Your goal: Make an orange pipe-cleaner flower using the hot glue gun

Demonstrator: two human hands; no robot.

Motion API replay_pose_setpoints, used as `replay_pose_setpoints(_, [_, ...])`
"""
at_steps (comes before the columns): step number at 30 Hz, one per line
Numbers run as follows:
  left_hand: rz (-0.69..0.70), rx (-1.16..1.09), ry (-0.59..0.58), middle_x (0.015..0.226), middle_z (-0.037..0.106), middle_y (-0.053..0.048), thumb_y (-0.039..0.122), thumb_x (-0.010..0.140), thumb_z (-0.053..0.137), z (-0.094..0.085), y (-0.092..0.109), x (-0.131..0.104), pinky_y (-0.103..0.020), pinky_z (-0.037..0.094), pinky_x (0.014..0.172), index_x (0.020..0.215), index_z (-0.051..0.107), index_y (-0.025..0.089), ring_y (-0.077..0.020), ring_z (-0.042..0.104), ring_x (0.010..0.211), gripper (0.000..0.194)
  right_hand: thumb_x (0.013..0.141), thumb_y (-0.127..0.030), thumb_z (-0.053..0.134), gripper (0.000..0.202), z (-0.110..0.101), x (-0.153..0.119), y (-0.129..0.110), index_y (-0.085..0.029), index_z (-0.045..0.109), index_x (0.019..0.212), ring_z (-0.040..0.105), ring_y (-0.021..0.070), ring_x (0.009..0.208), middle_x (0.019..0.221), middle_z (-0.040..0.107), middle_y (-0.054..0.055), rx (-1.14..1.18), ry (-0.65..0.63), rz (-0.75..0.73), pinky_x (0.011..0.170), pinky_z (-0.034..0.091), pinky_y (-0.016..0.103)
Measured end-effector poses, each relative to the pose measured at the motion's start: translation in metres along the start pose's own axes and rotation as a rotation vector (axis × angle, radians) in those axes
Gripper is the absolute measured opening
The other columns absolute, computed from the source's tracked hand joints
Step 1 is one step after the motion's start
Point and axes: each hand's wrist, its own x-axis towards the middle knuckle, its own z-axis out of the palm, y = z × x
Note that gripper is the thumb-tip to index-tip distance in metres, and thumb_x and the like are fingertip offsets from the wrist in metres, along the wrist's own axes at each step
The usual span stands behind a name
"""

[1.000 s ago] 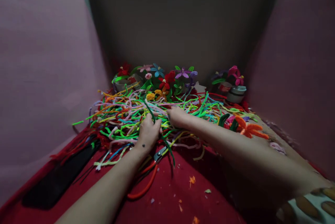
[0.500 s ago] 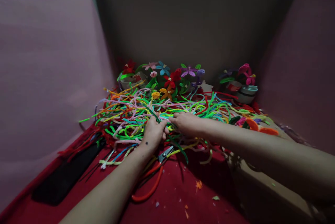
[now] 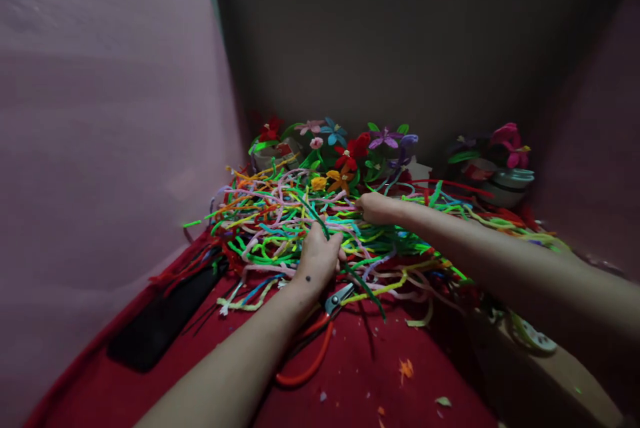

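A heap of many-coloured pipe cleaners (image 3: 280, 241) spreads in front of me. My left hand (image 3: 320, 255) is closed round a dark green pipe cleaner (image 3: 369, 293), whose ends stick out above and below the fist. Farther back and to the right, my right hand (image 3: 377, 208) reaches into the heap with its fingers bent down and together; what they hold, if anything, is hidden. Just below my left hand, red-handled scissors (image 3: 325, 348) lie on the red cloth (image 3: 350, 375), their blades by a yellow pipe cleaner.
Pipe-cleaner flowers (image 3: 345, 155) stand behind the heap, with a glass jar (image 3: 510, 185) at the back right. A black flat object (image 3: 165, 321) lies at left. Orange scraps (image 3: 406, 369) dot the cloth. Pink sheeting (image 3: 110, 148) rises at the left side.
My right hand has moved away from my left, back and to the right over the heap. The left keeps the dark green pipe cleaner. The whole view has shifted slightly.
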Motion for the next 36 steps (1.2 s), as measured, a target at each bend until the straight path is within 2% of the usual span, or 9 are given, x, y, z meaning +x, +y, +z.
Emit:
replay_pose_setpoints(2, [0.059, -0.008, 0.013, 0.044, 0.054, 0.007, 0.024, 0.078, 0.049, 0.001, -0.001, -0.001, -0.016, 0.034, 0.033, 0.134, 0.027, 0.015, -0.0087, 0.045, 0.03, 0.061, 0.084, -0.022, 0.051, 0.022, 0.002, -0.01, -0.004, -0.011, 0.064, 0.097, 0.062, 0.0238, 0.089, 0.094, 0.065, 0.013, -0.023, 0.022, -0.035, 0.075, 0.047, 0.032])
replay_pose_setpoints(5, [0.132, -0.004, 0.003, 0.044, 0.054, 0.007, 0.026, 0.079, 0.048, 0.001, 0.0, -0.003, -0.016, 0.035, 0.034, 0.135, 0.03, 0.019, -0.0084, 0.046, 0.03, 0.059, 0.083, -0.013, 0.043, 0.029, 0.01, -0.029, -0.012, -0.014, 0.064, 0.102, 0.059, 0.0266, 0.097, 0.103, 0.062, 0.016, -0.054, 0.078, -0.096, 0.077, 0.045, 0.034])
replay_pose_setpoints(7, [0.101, 0.007, -0.042, 0.043, 0.054, 0.007, 0.025, 0.079, 0.048, 0.0, 0.002, -0.002, -0.015, 0.033, 0.032, 0.134, 0.031, 0.019, -0.0082, 0.044, 0.029, 0.058, 0.085, -0.016, 0.04, 0.033, 0.017, -0.041, -0.016, -0.016, 0.06, 0.11, 0.054, 0.0287, 0.104, 0.113, 0.057, 0.017, -0.077, 0.134, -0.134, 0.082, 0.044, 0.039])
replay_pose_setpoints(11, [-0.024, 0.034, -0.161, 0.042, 0.054, 0.006, 0.026, 0.08, 0.047, -0.002, 0.004, 0.003, -0.016, 0.031, 0.03, 0.133, 0.03, 0.015, -0.0089, 0.043, 0.028, 0.057, 0.084, -0.022, 0.043, 0.034, 0.026, -0.056, -0.018, -0.014, 0.055, 0.115, 0.055, 0.0293, 0.099, 0.108, 0.057, 0.017, -0.137, 0.166, -0.22, 0.08, 0.044, 0.04])
replay_pose_setpoints(19, [-0.012, 0.09, -0.139, 0.045, 0.055, 0.003, 0.031, 0.079, 0.048, 0.004, -0.005, 0.005, -0.019, 0.032, 0.03, 0.111, 0.046, 0.013, -0.0108, 0.045, 0.029, 0.037, 0.077, -0.019, 0.051, 0.034, 0.023, -0.061, -0.019, -0.011, 0.056, 0.11, 0.056, 0.0272, 0.091, 0.101, 0.059, 0.016, -0.191, 0.076, -0.249, 0.08, 0.043, 0.036])
replay_pose_setpoints(24, [0.008, 0.121, -0.102, 0.045, 0.055, 0.002, 0.031, 0.078, 0.048, 0.004, -0.007, 0.005, -0.02, 0.035, 0.033, 0.098, 0.05, 0.014, -0.0115, 0.047, 0.03, 0.026, 0.071, -0.022, 0.06, 0.033, 0.029, -0.058, -0.017, -0.013, 0.058, 0.103, 0.057, 0.0273, 0.09, 0.099, 0.06, 0.016, -0.181, 0.091, -0.249, 0.079, 0.044, 0.036])
replay_pose_setpoints(31, [0.035, 0.135, -0.126, 0.048, 0.057, 0.001, 0.029, 0.079, 0.044, 0.004, -0.008, 0.004, -0.022, 0.038, 0.035, 0.1, 0.047, 0.015, -0.013, 0.049, 0.034, 0.026, 0.075, -0.025, 0.056, 0.045, 0.041, -0.063, -0.022, -0.011, 0.05, 0.118, 0.06, 0.0277, 0.09, 0.102, 0.06, 0.018, -0.206, 0.185, -0.247, 0.076, 0.045, 0.036])
replay_pose_setpoints(33, [0.037, 0.145, -0.128, 0.049, 0.057, 0.001, 0.029, 0.079, 0.044, 0.004, -0.008, 0.004, -0.022, 0.038, 0.036, 0.099, 0.048, 0.015, -0.0134, 0.05, 0.034, 0.025, 0.073, -0.024, 0.06, 0.046, 0.036, -0.062, -0.019, -0.01, 0.052, 0.116, 0.061, 0.0279, 0.089, 0.102, 0.06, 0.019, -0.189, 0.167, -0.241, 0.073, 0.046, 0.035])
replay_pose_setpoints(36, [0.046, 0.171, -0.11, 0.05, 0.058, 0.0, 0.025, 0.078, 0.044, 0.004, -0.008, 0.005, -0.023, 0.039, 0.039, 0.098, 0.049, 0.015, -0.0138, 0.051, 0.037, 0.023, 0.074, -0.014, 0.054, 0.031, 0.012, -0.056, -0.013, -0.015, 0.061, 0.104, 0.065, 0.0229, 0.08, 0.095, 0.065, 0.014, -0.132, 0.066, -0.219, 0.068, 0.046, 0.03])
